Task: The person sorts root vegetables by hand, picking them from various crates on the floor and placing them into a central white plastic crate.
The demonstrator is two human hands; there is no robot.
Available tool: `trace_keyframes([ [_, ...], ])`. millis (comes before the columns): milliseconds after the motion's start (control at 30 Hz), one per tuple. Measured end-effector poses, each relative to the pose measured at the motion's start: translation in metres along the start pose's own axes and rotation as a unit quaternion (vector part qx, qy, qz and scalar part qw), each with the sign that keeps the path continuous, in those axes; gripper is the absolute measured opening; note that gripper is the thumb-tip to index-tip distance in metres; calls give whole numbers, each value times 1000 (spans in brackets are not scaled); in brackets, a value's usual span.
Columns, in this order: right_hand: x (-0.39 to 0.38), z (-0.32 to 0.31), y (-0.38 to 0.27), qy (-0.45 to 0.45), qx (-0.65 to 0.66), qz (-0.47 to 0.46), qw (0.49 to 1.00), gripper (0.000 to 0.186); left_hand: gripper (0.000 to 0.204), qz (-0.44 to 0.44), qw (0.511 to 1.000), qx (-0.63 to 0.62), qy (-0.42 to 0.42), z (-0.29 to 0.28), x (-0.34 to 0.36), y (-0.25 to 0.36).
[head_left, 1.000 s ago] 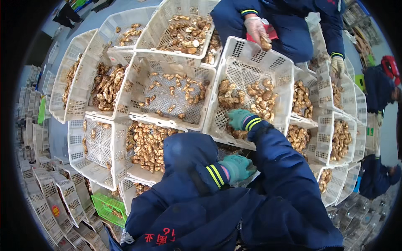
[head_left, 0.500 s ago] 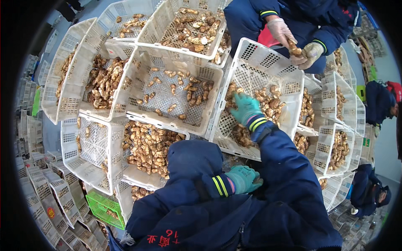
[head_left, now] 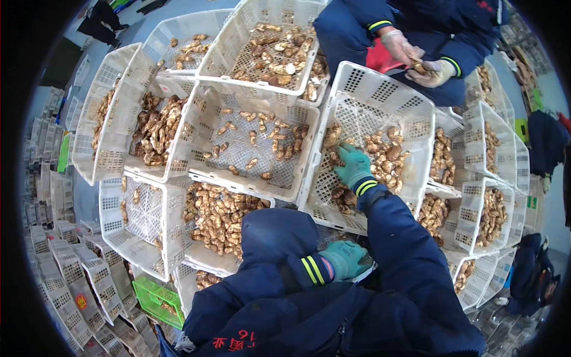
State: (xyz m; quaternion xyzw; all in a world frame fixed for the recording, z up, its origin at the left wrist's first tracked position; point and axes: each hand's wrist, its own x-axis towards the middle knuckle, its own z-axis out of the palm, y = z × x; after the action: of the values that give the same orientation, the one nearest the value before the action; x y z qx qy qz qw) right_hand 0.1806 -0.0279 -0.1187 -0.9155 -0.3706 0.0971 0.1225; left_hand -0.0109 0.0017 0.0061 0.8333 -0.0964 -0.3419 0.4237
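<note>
My right hand (head_left: 354,166), in a teal glove, reaches into a white mesh crate (head_left: 416,107) at centre right, its fingers apart at a cluster of brown-and-cream mushrooms (head_left: 331,135) along the crate's left side. A larger heap of mushrooms (head_left: 386,159) lies just right of it. My left hand (head_left: 346,260), also in a teal glove, is low in front of that crate with curled fingers over a dark gap; what they hold is hidden. Left of these, another crate (head_left: 250,92) has small mushrooms scattered on its mesh bottom.
Many more white crates (head_left: 134,226) of mushrooms surround me, with a green crate (head_left: 151,294) at lower left. A co-worker opposite handles a mushroom with gloved hands (head_left: 431,74) beside a red object (head_left: 380,56). Other people (head_left: 526,273) are at the right, another (head_left: 102,24) upper left.
My right hand has moved a little up from a second ago and stays among the mushrooms. The co-worker's hands have come together on a mushroom. The view has shifted slightly.
</note>
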Motion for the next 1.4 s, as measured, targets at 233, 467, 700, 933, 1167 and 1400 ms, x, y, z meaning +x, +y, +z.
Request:
trace_keyframes([
  [233, -55, -116, 78, -22, 696, 171, 697, 25, 27, 20, 936, -208, 285, -15, 6, 7],
  [467, -84, -109, 63, -131, 297, 246, 913, 43, 35, 5, 971, -184, 156, -6, 11, 7],
  [700, -80, -49, -1, -194, -78, 108, 972, 72, 37, -14, 991, -87, 101, -3, 8, 7],
  [933, -48, -36, -23, -44, -155, 18, 987, 48, 36, 14, 992, -88, 89, -2, 7, -1],
  [1167, -38, -9, -9, -157, -280, -20, 947, 58, 36, 16, 993, -81, 89, -1, 9, -1],
  [1400, -36, -31, 16, -124, -26, 151, 980, 36, 32, 24, 987, -100, 127, -9, 4, -1],
])
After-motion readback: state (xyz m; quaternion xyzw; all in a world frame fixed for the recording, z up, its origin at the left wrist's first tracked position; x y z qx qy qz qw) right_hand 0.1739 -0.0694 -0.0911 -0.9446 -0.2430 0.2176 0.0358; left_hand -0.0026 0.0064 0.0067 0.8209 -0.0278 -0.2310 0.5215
